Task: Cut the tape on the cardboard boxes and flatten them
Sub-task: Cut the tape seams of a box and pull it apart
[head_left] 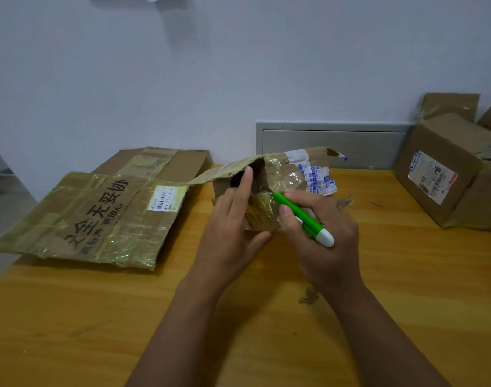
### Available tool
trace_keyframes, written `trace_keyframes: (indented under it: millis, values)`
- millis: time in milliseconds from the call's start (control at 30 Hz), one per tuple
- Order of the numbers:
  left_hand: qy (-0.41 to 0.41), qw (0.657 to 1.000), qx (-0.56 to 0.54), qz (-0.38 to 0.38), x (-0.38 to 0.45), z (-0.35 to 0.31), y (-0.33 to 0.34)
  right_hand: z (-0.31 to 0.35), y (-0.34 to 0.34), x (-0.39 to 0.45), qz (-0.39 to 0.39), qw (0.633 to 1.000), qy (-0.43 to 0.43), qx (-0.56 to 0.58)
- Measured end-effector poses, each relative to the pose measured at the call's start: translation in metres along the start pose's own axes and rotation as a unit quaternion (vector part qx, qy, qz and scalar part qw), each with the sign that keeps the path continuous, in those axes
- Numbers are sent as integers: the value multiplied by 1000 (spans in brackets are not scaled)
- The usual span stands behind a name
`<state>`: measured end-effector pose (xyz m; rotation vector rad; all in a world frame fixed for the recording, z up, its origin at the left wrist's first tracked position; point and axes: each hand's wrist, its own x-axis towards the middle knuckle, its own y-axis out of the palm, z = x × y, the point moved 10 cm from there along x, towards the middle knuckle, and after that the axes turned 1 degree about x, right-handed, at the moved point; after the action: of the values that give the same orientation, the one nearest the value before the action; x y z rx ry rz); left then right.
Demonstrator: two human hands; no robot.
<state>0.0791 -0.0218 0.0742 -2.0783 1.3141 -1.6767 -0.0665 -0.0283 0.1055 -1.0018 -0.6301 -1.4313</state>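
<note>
Right hand [319, 230] grips green cutter [303, 219], left hand [233, 216] clamps small box [266, 191] mid-tabletop [99, 317]. Blade points at left fingers; a slip could cut them. Flattened box [99, 216] left, sealed box [445, 169] right.

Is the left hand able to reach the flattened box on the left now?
Probably yes, once it lets go: the left hand holds the small box, and the flattened box lies beside it on the table, nothing between.
</note>
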Motion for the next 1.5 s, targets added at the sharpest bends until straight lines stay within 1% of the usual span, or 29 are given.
trace_keyframes:
  millis: [233, 467, 633, 733, 867, 933, 1100, 1167, 1267, 1333, 1433, 1500]
  values:
    - [-13, 1000, -8, 3, -3, 3, 7, 0, 0, -3, -8, 1000, -8, -25]
    - [-27, 999, -19, 9, -5, 8, 14, -7, 1, -2, 0, 1000, 14, -16]
    - [-11, 1000, -21, 8, -6, 4, 15, -5, 6, 1, 16, 999, 13, -28]
    - [-11, 1000, -13, 12, -6, 4, 17, -8, 4, 1, 20, 1000, 20, -14]
    - [10, 1000, -2, 3, -6, -1, 16, -13, 7, 3, 27, 999, 32, -14]
    - [4, 1000, -3, -1, -6, 2, 15, -14, 8, 3, 33, 999, 37, -9]
    - [-6, 999, -39, -14, -7, 3, 15, -22, 0, 3, 10, 997, 76, 28]
    - [-22, 998, -49, -20, -5, 7, 12, -25, -3, 2, -9, 991, 108, 75]
    - [-53, 989, -138, -14, -4, 11, 11, -27, -8, 0, -29, 981, 129, 139]
    - [-63, 979, -191, -24, -4, 9, 7, -28, -8, -1, -26, 980, 129, 148]
    - [-72, 975, -200, -68, -3, 14, 0, -27, -2, -3, -8, 981, 131, 144]
    - [-77, 973, -201, -84, -3, 17, -2, -22, 3, -3, 10, 985, 117, 124]
